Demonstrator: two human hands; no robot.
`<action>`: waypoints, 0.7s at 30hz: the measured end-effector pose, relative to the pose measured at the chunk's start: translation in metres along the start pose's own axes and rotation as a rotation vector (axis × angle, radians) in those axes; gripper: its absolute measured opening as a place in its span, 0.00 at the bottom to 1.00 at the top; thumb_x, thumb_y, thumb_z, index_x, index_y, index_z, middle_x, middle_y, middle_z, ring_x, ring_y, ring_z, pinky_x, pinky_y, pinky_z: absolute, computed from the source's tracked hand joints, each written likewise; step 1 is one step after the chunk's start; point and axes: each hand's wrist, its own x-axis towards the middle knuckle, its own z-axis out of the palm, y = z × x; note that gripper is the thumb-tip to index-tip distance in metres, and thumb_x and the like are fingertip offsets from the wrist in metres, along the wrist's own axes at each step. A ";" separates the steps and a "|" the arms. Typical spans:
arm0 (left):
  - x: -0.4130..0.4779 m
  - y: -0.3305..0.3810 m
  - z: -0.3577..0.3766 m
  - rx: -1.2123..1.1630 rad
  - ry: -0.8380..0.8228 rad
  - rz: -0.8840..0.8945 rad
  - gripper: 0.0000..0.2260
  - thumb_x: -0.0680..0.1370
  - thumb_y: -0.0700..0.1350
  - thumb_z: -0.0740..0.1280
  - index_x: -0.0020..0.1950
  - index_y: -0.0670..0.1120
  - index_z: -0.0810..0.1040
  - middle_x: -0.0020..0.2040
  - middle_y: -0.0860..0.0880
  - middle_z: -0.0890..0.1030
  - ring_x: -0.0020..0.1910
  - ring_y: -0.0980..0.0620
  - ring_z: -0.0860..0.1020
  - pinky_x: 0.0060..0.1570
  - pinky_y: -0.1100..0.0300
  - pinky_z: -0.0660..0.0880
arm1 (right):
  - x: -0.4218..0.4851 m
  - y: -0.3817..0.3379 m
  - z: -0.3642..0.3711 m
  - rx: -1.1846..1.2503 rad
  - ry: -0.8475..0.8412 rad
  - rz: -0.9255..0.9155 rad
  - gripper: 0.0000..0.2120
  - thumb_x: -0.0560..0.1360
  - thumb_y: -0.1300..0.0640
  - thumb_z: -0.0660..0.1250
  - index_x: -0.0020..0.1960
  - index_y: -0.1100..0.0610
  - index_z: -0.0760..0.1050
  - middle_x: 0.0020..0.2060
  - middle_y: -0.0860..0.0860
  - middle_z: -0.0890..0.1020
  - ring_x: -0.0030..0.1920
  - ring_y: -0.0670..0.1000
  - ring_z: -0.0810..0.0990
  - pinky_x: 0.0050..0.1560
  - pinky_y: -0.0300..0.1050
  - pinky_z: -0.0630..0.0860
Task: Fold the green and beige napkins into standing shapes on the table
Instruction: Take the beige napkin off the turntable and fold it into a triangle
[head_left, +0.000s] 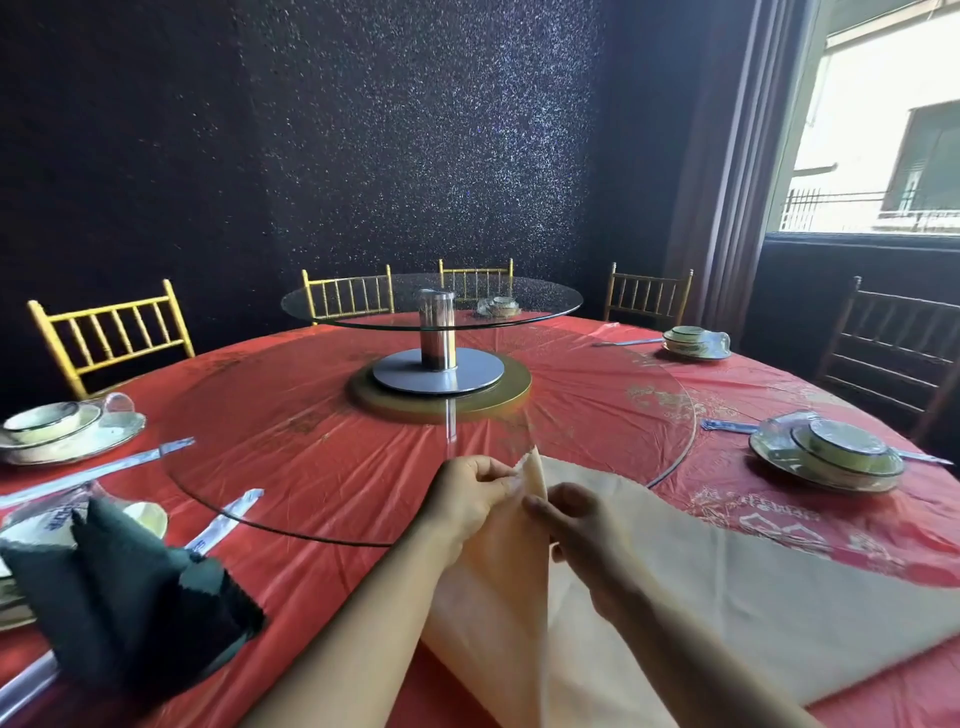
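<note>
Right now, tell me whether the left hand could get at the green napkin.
Probably yes: only bare red cloth lies between the left hand and the green napkin, though it pinches the beige napkin.

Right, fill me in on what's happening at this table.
A person is folding the beige napkin. The left hand pinches its raised tip and the right hand grips the fold just below. The rest of the napkin lies spread on the red tablecloth. The green napkin already stands folded at the near left.
</note>
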 end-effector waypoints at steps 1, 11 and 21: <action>0.006 0.000 0.001 -0.009 0.037 -0.015 0.07 0.73 0.37 0.69 0.37 0.44 0.77 0.35 0.46 0.79 0.36 0.49 0.76 0.42 0.57 0.74 | 0.010 0.000 0.000 -0.032 0.016 -0.001 0.10 0.75 0.59 0.67 0.35 0.58 0.72 0.28 0.50 0.73 0.28 0.44 0.69 0.25 0.33 0.65; 0.057 -0.031 0.009 0.725 0.063 -0.018 0.14 0.75 0.45 0.68 0.59 0.44 0.76 0.54 0.46 0.80 0.54 0.45 0.78 0.50 0.58 0.72 | 0.102 0.012 -0.012 -0.547 0.091 0.035 0.06 0.70 0.57 0.71 0.39 0.60 0.79 0.31 0.53 0.77 0.34 0.52 0.76 0.28 0.37 0.66; 0.056 -0.043 0.014 1.015 0.134 0.074 0.14 0.76 0.46 0.64 0.62 0.49 0.71 0.62 0.47 0.72 0.62 0.46 0.71 0.59 0.55 0.70 | 0.129 0.035 -0.011 -0.838 0.130 0.088 0.10 0.70 0.50 0.69 0.49 0.53 0.80 0.50 0.56 0.83 0.54 0.58 0.79 0.53 0.48 0.72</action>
